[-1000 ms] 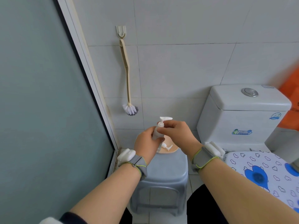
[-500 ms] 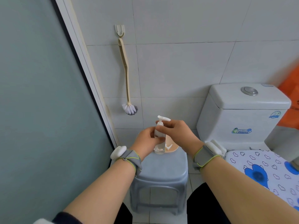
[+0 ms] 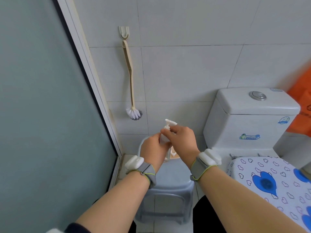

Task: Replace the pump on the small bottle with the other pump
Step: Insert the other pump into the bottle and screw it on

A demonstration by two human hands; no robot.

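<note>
One small bottle (image 3: 164, 140), held above the stool (image 3: 175, 175): left hand (image 3: 154, 151) wrapped round its body, right hand (image 3: 182, 139) fingers pinching the pump (image 3: 170, 123) collar. Risk: cross-threading if tilted.

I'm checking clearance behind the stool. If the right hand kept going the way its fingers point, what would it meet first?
The right hand points up-left, already on the pump of the small bottle. Past that, probably the tiled wall, though depth is unclear.

white pump (image 3: 170, 123), grey stool (image 3: 173, 180), blue-heart toilet cover (image 3: 269, 179)
</note>
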